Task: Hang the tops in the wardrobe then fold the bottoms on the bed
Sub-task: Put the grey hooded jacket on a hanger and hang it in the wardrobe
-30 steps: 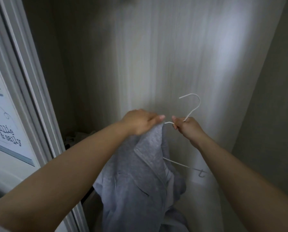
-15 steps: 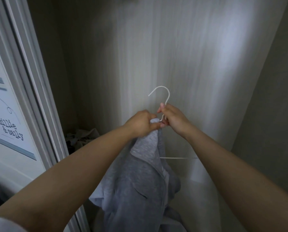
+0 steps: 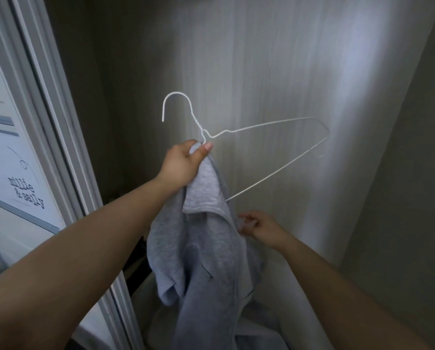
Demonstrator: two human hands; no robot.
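My left hand grips a grey sweatshirt top together with the neck of a white wire hanger, held up inside the wardrobe. The hanger's hook points up and left, and its right arm sticks out bare to the right. The top hangs down in folds from my left fist. Lower and to the right, my right hand pinches the edge of the grey fabric with its fingertips.
The wardrobe's pale back wall fills the view, with a side wall on the right. On the left stands the sliding door frame with a printed panel. Dark clutter lies low in the left corner.
My right hand has let go of the hanger's neck and dropped to the fabric's edge. My left hand now holds hanger and top alone, raised, with the hanger swung out flat to the right.
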